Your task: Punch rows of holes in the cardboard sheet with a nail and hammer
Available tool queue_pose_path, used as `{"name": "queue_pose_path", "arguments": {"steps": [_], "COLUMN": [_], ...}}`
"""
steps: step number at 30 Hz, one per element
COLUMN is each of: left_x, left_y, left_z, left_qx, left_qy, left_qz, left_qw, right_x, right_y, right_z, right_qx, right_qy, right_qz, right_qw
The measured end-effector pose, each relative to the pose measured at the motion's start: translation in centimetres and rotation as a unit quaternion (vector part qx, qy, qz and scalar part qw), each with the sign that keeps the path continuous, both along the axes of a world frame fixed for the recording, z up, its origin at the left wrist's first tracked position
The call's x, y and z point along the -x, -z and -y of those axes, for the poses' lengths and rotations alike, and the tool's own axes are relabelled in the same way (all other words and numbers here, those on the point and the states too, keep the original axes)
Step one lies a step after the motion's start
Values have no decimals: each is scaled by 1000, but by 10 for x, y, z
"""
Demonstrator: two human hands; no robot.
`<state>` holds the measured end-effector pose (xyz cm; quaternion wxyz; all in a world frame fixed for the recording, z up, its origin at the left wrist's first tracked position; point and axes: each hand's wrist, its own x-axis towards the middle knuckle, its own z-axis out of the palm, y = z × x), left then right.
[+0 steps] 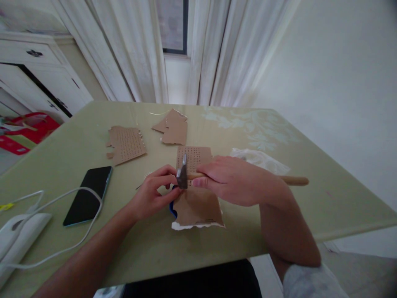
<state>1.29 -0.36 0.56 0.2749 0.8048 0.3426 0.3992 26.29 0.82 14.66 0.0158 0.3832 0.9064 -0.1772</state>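
My right hand [231, 180] is wrapped round the wooden handle of a hammer [293, 180], close to its metal head [182, 175]. The head rests just above a torn piece of brown cardboard [196, 207] dotted with rows of small holes. My left hand [153, 192] pinches something small right beside the hammer head, at the cardboard's left edge; I cannot make out what it is. A blue object [172, 208] pokes out from under the cardboard.
Two more cardboard scraps [125, 144] [173, 127] lie farther back on the green table [77, 145]. A black phone [88, 194] with a white cable [56, 198] lies at the left. Crumpled clear plastic [260, 159] sits at the right. A white cabinet [40, 74] stands at far left.
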Motion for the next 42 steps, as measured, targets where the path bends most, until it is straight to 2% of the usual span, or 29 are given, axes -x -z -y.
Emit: {"name": "queue_pose_path", "arguments": {"steps": [3, 9, 15, 20, 25, 28, 31, 35, 42], "left_x": [1, 4, 5, 4, 5, 6, 6, 4, 3], "left_y": [0, 3, 4, 4, 4, 6, 7, 5, 9], "left_z": [0, 1, 2, 1, 1, 0, 0, 0, 5], "left_qx": [1, 29, 71, 87, 94, 95, 116, 145, 145], "left_qy": [0, -6, -29, -26, -27, -28, -21, -3, 22], "left_qz": [6, -19, -22, -36, -33, -44, -58, -52, -36], "left_qw": [1000, 999, 997, 995, 995, 994, 991, 988, 988], "right_x": [-1, -5, 3, 2, 4, 5, 5, 6, 5], "right_y": [1, -8, 5, -1, 8, 7, 4, 8, 14], "right_z": [-2, -2, -7, -8, -10, -9, -8, -10, -11], "right_qx": [3, 11, 21, 31, 46, 48, 36, 43, 37], "right_qy": [-9, 14, -17, 5, -21, -16, -1, -14, -14], "right_qz": [7, -68, 37, -15, 15, -10, -29, 17, -11], "right_qw": [1000, 998, 999, 999, 999, 999, 999, 999, 999]}}
